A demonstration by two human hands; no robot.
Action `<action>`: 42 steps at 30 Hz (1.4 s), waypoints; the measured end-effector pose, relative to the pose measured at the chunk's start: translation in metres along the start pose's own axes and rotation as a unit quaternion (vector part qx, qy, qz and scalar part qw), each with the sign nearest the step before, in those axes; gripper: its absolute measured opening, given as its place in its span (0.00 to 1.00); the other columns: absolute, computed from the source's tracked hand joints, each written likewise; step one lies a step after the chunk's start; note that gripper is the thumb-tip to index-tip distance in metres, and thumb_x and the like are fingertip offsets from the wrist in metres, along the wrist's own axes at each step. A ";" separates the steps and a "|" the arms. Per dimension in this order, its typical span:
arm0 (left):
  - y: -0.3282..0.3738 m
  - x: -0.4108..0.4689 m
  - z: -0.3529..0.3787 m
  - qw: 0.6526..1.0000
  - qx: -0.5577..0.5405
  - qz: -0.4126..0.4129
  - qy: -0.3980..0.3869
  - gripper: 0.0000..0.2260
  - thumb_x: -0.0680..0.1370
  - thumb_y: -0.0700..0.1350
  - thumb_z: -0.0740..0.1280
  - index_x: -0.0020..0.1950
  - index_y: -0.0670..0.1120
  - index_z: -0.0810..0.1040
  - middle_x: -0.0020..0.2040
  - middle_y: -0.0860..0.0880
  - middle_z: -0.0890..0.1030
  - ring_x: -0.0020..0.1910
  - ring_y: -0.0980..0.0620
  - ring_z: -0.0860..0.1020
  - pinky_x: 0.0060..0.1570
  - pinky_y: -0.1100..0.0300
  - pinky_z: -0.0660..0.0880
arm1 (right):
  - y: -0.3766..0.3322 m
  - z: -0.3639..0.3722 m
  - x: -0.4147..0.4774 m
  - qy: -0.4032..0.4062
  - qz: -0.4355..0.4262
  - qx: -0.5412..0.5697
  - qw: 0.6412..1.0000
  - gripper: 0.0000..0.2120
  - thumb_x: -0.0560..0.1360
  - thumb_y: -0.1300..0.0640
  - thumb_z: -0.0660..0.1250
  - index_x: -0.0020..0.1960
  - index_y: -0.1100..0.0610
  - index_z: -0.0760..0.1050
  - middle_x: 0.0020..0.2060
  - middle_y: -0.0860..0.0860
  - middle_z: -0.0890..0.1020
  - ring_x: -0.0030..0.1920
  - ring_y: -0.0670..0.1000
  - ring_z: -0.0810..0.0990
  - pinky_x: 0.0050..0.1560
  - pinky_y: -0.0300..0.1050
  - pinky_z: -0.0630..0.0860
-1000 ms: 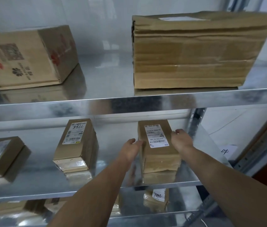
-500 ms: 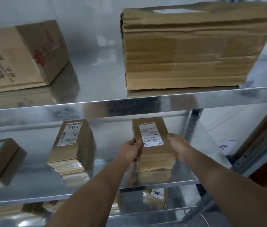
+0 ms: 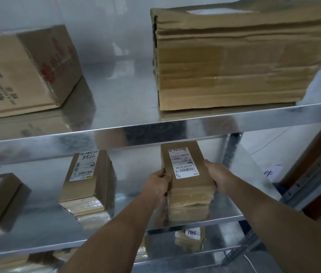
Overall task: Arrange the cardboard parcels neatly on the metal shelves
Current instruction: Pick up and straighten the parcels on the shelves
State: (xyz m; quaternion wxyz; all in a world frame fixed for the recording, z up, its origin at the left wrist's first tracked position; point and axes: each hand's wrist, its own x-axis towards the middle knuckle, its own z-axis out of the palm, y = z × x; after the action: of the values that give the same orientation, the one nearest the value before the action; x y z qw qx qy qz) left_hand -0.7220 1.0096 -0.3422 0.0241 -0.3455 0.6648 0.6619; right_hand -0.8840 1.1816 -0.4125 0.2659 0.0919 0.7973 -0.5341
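the labelled parcel (image 3: pixel 190 184) is sitting lengthwise on the right part of the middle shelf (image 3: pixel 43 227), its near end close to the front lip. its lower edge is meeting its own reflection, so i am judging it to be resting on the metal, not lifted. the white label is facing up.

i am grasping it from both sides. my left hand (image 3: pixel 156 187) is gripping the left long edge with the fingers curled against the side. my right hand (image 3: pixel 217 177) is gripping the right long edge in the same way. neither hand is released.

the neighbouring parcel marked 7786 (image 3: pixel 88 180) is lying well apart to the left, turned slightly off square. a smaller parcel (image 3: pixel 0 196) is lying further left at a stronger angle. on the upper shelf (image 3: pixel 116 133) a large taped box (image 3: pixel 244 62) is standing directly above my hands, and a printed carton (image 3: pixel 27 71) is standing to its left. another parcel (image 3: pixel 190 239) is showing on the shelf below.

step in hand, by my judgement: squaring the labelled parcel into its final position. the next move is calling for aligning its sides with the shelf edge, then opening both hands without dragging it. the angled parcels to the left are likely needing the same correction.
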 end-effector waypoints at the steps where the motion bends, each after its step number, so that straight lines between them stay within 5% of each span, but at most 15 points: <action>1: 0.002 -0.001 0.001 1.000 -0.001 0.001 0.005 0.17 0.85 0.43 0.62 0.74 0.48 0.73 0.49 0.54 0.83 0.46 0.53 0.81 0.42 0.56 0.79 | -0.005 -0.001 -0.009 -0.012 0.008 0.013 1.000 0.34 0.72 0.30 0.61 0.63 0.55 0.80 0.54 0.53 0.86 0.52 0.58 0.86 0.61 0.58 0.80; 6: 0.003 -0.006 0.005 1.000 -0.023 -0.010 0.017 0.18 0.85 0.41 0.61 0.76 0.46 0.70 0.51 0.51 0.81 0.43 0.57 0.78 0.38 0.60 0.75 | -0.006 -0.001 -0.011 -0.028 -0.004 0.002 1.000 0.32 0.75 0.33 0.61 0.66 0.56 0.78 0.55 0.52 0.86 0.53 0.56 0.86 0.63 0.57 0.79; 11: 0.003 -0.006 0.012 0.999 -0.024 -0.008 0.034 0.15 0.86 0.43 0.60 0.72 0.46 0.75 0.51 0.51 0.81 0.43 0.56 0.78 0.42 0.58 0.76 | -0.025 0.004 -0.041 -0.042 -0.001 0.022 0.999 0.34 0.79 0.35 0.60 0.75 0.58 0.70 0.70 0.55 0.76 0.68 0.60 0.77 0.72 0.59 0.71; 14: 0.001 -0.004 0.013 0.999 -0.015 -0.005 0.046 0.15 0.85 0.45 0.61 0.71 0.48 0.77 0.52 0.50 0.83 0.47 0.50 0.80 0.50 0.47 0.79 | -0.023 0.003 -0.037 -0.065 0.007 0.051 0.997 0.36 0.75 0.31 0.61 0.72 0.56 0.74 0.65 0.56 0.81 0.63 0.60 0.81 0.68 0.62 0.75; 20: 0.000 -0.003 0.015 0.998 -0.032 -0.008 0.062 0.14 0.84 0.44 0.63 0.69 0.48 0.78 0.49 0.51 0.83 0.48 0.48 0.80 0.59 0.44 0.78 | -0.033 -0.003 -0.057 -0.112 0.008 0.063 0.992 0.26 0.82 0.37 0.59 0.62 0.58 0.79 0.53 0.57 0.87 0.52 0.59 0.86 0.60 0.59 0.81; 25: 0.001 -0.006 0.017 0.997 -0.058 -0.011 0.043 0.13 0.85 0.43 0.61 0.69 0.47 0.77 0.49 0.51 0.83 0.47 0.51 0.80 0.46 0.52 0.78 | -0.005 -0.002 0.004 -0.109 -0.011 0.049 0.993 0.48 0.64 0.22 0.59 0.75 0.52 0.71 0.70 0.55 0.77 0.69 0.60 0.77 0.72 0.66 0.70; 27: 0.002 -0.008 0.017 0.997 -0.068 -0.009 0.039 0.11 0.86 0.42 0.60 0.65 0.49 0.78 0.49 0.52 0.83 0.47 0.51 0.80 0.48 0.52 0.78 | -0.009 -0.005 -0.004 -0.108 -0.001 0.062 0.992 0.51 0.61 0.19 0.59 0.74 0.52 0.72 0.70 0.55 0.78 0.68 0.60 0.77 0.72 0.66 0.70; 32: 0.002 -0.007 0.012 0.991 -0.118 -0.008 0.062 0.08 0.85 0.43 0.59 0.60 0.46 0.75 0.58 0.46 0.81 0.60 0.44 0.78 0.63 0.41 0.75 | -0.050 -0.011 -0.073 -0.102 0.003 0.072 0.992 0.27 0.84 0.36 0.54 0.54 0.58 0.79 0.52 0.56 0.85 0.54 0.57 0.82 0.62 0.56 0.77; 36: 0.005 -0.008 0.007 0.986 -0.151 -0.006 0.068 0.09 0.85 0.48 0.57 0.60 0.45 0.73 0.58 0.42 0.81 0.60 0.42 0.79 0.64 0.38 0.74 | -0.056 -0.016 -0.075 -0.076 -0.002 0.068 0.995 0.27 0.84 0.36 0.53 0.55 0.58 0.77 0.56 0.57 0.83 0.61 0.59 0.79 0.69 0.62 0.73; 42: 0.006 -0.010 0.004 0.987 -0.138 0.001 0.086 0.17 0.86 0.54 0.53 0.55 0.42 0.73 0.58 0.45 0.80 0.61 0.46 0.77 0.65 0.42 0.70 | -0.057 -0.021 -0.079 -0.095 0.010 0.105 0.990 0.27 0.85 0.38 0.53 0.51 0.60 0.77 0.53 0.58 0.84 0.55 0.60 0.82 0.64 0.58 0.78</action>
State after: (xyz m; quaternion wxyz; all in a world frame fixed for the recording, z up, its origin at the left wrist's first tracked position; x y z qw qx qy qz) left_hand -0.7190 1.0166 -0.3321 -0.0814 -0.4007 0.5666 0.7154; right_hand -0.8489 1.1881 -0.3193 0.3345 0.0765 0.7070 -0.6184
